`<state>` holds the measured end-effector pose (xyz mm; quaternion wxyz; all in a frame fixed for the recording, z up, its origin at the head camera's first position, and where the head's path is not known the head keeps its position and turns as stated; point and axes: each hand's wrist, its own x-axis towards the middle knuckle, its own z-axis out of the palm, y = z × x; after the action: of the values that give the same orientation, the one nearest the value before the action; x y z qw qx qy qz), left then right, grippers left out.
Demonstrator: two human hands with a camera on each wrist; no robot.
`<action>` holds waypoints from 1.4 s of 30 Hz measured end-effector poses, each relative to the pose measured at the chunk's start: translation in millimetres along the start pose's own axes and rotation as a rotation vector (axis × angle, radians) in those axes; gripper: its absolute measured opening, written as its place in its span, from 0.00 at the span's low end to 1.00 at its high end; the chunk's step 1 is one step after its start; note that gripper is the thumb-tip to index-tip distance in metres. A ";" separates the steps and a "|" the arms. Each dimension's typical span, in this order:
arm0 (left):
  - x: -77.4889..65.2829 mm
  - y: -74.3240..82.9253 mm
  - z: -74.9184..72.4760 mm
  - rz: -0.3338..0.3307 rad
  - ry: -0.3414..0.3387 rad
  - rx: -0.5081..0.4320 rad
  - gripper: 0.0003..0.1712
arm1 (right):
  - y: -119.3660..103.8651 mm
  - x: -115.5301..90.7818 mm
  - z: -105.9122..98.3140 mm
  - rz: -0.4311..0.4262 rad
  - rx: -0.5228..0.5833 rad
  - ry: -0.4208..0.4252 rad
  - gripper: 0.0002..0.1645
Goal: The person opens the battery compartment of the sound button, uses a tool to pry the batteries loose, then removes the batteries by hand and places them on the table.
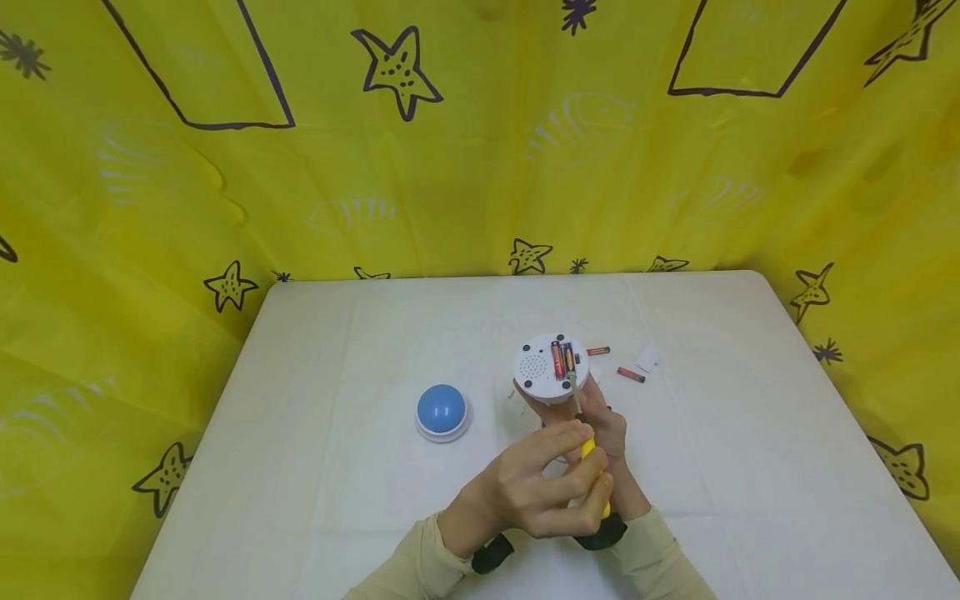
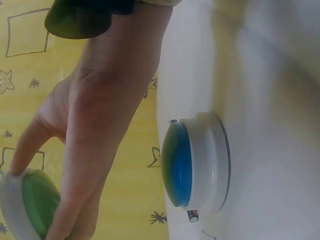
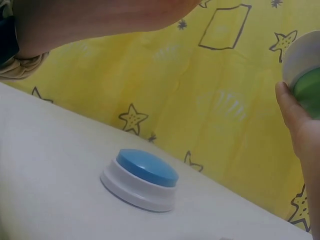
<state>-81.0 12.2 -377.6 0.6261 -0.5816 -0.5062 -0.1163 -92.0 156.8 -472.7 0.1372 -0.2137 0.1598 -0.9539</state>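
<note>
My left hand (image 1: 536, 487) pinches the yellow handle of a screwdriver (image 1: 587, 446). The screwdriver's tip touches the near end of the batteries in a round white push button (image 1: 532, 364). Held by my right hand (image 1: 606, 421), the button is turned underside up, showing speaker holes, dark feet and an uncovered compartment with two red batteries (image 1: 557, 360). Its green dome (image 2: 40, 200) faces down in the left wrist view; the right wrist view shows the same green dome (image 3: 309, 94) with a thumb on the white rim. The screwdriver is outside both wrist views.
A blue-domed button (image 1: 441, 410) stands on the white table (image 1: 750, 417), left of my hands. Two loose batteries (image 1: 631, 375) and a small white piece (image 1: 647, 358) lie to the right. The left wrist view shows a blue button (image 2: 182, 165) with a battery (image 2: 193, 216) beside it.
</note>
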 end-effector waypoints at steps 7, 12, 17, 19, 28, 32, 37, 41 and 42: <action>1.0 -0.6 -1.8 -0.008 0.017 -0.029 0.10 | -0.2 -1.5 2.7 0.018 0.075 0.013 0.38; -3.1 3.1 -1.0 -0.021 0.011 -0.038 0.09 | -0.5 -0.4 3.4 0.014 0.072 0.002 0.38; -3.0 3.9 -2.8 -0.024 0.009 -0.036 0.10 | 0.0 0.5 4.6 0.016 0.062 0.022 0.39; -1.4 3.3 -4.2 -0.023 0.012 -0.040 0.10 | 0.3 -0.3 5.1 0.022 0.071 0.043 0.40; -1.0 -7.9 -16.1 -0.012 0.033 -0.057 0.07 | -0.1 -3.1 1.5 0.023 0.031 0.037 0.38; -7.7 -19.0 -22.9 -0.022 0.071 -0.028 0.07 | -1.6 -3.7 -1.4 0.060 0.080 -0.016 0.39; -21.9 -29.4 -29.0 -0.094 0.098 -0.013 0.07 | -3.0 -3.4 0.8 0.033 0.002 0.079 0.42; -37.1 -35.4 -30.8 -0.220 0.148 -0.038 0.07 | -3.3 -3.6 4.6 0.023 -0.040 0.168 0.42; -41.3 -36.8 -30.7 -0.259 0.173 -0.047 0.07 | -3.2 -3.7 5.2 0.023 -0.040 0.185 0.42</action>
<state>-111.7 -42.9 -381.1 0.6331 -0.5139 -0.5184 -0.2576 -87.0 159.7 -468.4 0.1282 -0.1254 0.1933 -0.9646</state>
